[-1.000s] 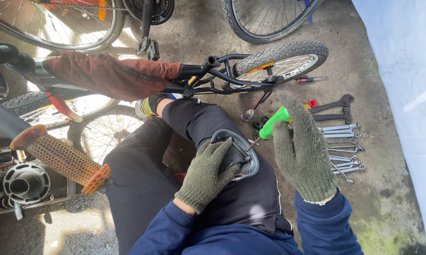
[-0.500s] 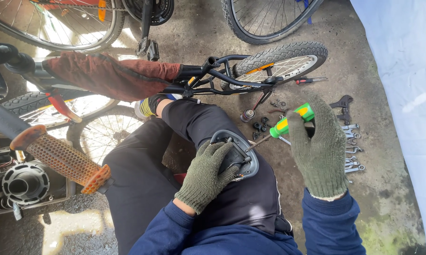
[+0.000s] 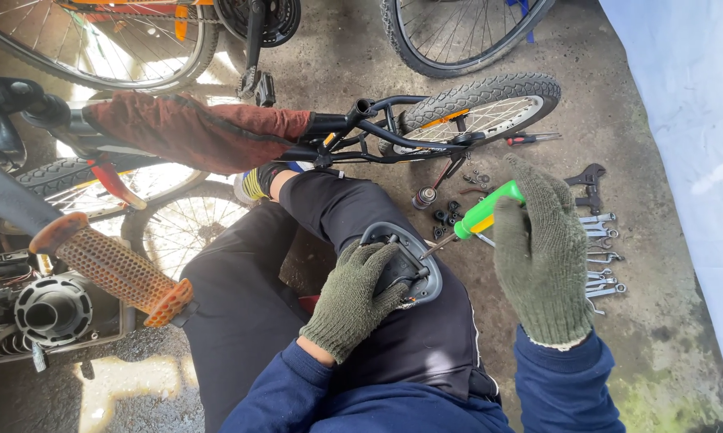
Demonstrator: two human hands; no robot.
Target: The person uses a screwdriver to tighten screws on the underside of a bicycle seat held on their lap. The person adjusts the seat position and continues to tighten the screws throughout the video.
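Note:
My left hand [image 3: 352, 298], in a green knit glove, presses a black and grey bicycle part [image 3: 406, 265] down on my right knee. My right hand [image 3: 542, 252], also gloved, grips a screwdriver with a green handle [image 3: 486, 212]. Its thin shaft slants down to the left and its tip touches the upper right edge of the part. A small black bicycle [image 3: 425, 128] lies on its side on the concrete just beyond my knee, with its knobby rear tyre [image 3: 490, 88] toward the right.
A row of wrenches [image 3: 602, 256] lies on the floor right of my hand. Small nuts and bolts [image 3: 449, 210] sit near the bike frame. An orange handlebar grip [image 3: 113, 269] juts in at the left. Larger bicycle wheels [image 3: 457, 32] stand at the top. A white sheet [image 3: 690, 144] hangs at the right.
My right hand has turned the screwdriver over and brought it down, so its tip now meets the part on my knee. My left hand has stayed on the part.

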